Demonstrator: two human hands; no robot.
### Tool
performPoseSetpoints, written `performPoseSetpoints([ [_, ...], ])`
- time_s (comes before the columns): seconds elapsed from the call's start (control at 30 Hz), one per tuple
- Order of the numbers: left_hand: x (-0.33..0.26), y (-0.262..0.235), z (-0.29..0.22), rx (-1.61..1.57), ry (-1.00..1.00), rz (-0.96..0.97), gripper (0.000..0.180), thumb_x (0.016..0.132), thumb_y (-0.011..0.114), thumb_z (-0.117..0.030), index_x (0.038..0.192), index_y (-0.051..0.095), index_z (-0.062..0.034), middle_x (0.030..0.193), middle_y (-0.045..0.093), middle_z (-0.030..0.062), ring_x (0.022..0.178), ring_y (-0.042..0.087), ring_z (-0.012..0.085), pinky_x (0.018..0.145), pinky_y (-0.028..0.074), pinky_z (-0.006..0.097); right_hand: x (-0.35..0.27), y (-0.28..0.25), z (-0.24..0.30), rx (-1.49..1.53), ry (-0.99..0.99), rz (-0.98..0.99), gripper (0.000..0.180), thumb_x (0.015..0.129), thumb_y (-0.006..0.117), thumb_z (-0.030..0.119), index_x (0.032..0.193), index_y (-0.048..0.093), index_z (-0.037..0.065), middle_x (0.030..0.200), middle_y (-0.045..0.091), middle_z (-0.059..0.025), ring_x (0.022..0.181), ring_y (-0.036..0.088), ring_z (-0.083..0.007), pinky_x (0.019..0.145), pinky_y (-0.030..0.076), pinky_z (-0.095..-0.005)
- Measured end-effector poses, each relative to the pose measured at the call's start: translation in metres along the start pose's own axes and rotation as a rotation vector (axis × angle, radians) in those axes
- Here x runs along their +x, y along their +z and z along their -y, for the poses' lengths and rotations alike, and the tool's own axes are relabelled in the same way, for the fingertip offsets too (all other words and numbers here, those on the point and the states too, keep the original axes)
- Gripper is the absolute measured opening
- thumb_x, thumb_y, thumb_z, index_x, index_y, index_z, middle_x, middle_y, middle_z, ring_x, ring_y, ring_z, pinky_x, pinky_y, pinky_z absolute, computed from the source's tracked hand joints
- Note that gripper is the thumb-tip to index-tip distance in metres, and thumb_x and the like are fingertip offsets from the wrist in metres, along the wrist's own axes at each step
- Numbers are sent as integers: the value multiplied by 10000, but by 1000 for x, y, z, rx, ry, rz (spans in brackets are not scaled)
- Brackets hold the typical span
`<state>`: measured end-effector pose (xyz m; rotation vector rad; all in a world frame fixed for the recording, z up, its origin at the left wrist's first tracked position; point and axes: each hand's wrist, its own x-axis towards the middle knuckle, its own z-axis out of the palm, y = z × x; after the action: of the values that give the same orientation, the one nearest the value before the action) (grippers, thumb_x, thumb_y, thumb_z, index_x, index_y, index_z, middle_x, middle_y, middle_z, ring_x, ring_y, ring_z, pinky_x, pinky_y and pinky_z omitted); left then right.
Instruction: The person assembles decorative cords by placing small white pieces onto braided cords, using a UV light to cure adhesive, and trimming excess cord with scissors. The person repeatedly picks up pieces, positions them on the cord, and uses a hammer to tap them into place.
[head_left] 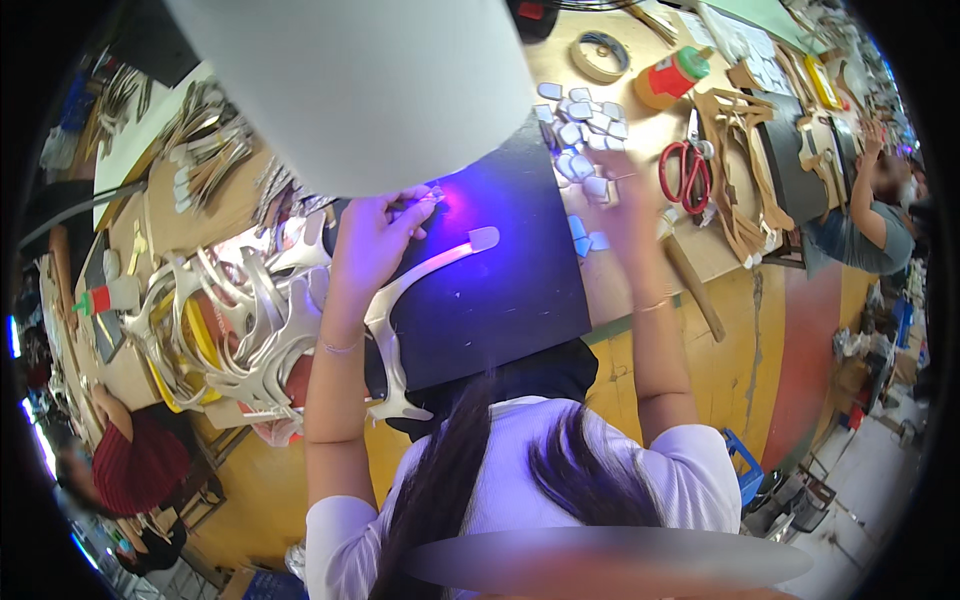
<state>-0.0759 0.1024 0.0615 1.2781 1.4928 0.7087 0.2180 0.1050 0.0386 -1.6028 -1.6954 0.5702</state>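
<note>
My left hand (385, 235) is over the left part of a black board (500, 320), thumb and fingers pinched together under a large white lamp-like shade (370, 80). A small shiny bit shows at its fingertips, too small to name in the pink and blue glare. Beside it, a curved silvery strap piece (390, 345) lies on the board, a pale rounded tab (484, 238) at its upper end. My right hand (622, 205) reaches to the small pale tab-shaped pieces (590, 120) piled right of the board. Motion smears its fingers.
Red-handled scissors (686, 175), a hammer (695, 285), a tape roll (600, 57) and a red-yellow bottle with green cap (672, 77) lie at right. Silvery strap pieces (230, 330) heap up at left. Another person (870, 220) sits far right, one in dark red (140, 455) lower left.
</note>
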Motion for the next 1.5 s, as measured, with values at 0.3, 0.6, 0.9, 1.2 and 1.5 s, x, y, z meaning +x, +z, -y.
performPoseSetpoints([
  [0.3, -34, -12, -42, -84, 103, 116, 172, 877, 758, -90, 998, 699, 17, 853, 705, 40, 685, 621, 68, 605, 462, 196, 46, -86, -125, -641, 266, -60, 467, 854, 725, 205, 1261, 578, 31, 1110, 665, -226, 1022, 651, -385, 910, 515, -443],
  [0.6, -71, -17, -64, 300, 424, -57, 181, 794, 791, -25, 970, 746, -29, 879, 672, 52, 744, 650, 141, 664, 515, 253, -4, -143, -72, -403, 433, -41, 578, 836, 747, 237, 1322, 506, 35, 903, 706, -133, 756, 694, -211, 644, 545, -348],
  [0.9, -78, -16, -58, 370, 667, -47, 185, 782, 805, -75, 958, 749, -60, 905, 649, 52, 728, 644, 198, 652, 519, 313, -117, -73, 5, 789, 257, 470, 1150, 699, 633, 821, 1489, 350, 34, 1025, 513, -25, 768, 479, -111, 672, 386, -269],
  [1.2, -104, -29, -65, 438, 717, -5, 228, 712, 849, -67, 919, 757, -38, 880, 687, 56, 777, 665, 193, 685, 523, 307, -85, -50, 64, 630, 245, 1072, 1213, 562, 702, 857, 1394, 431, 17, 1006, 562, -101, 908, 558, -215, 831, 472, -360],
  [1.5, -108, -30, -66, 489, 788, 10, 148, 781, 782, -108, 896, 703, -59, 881, 634, 61, 789, 632, 255, 698, 512, 375, -76, -47, 77, 520, 201, 1117, 1204, 534, 711, 863, 1353, 466, 15, 924, 567, -84, 838, 567, -213, 782, 476, -343],
])
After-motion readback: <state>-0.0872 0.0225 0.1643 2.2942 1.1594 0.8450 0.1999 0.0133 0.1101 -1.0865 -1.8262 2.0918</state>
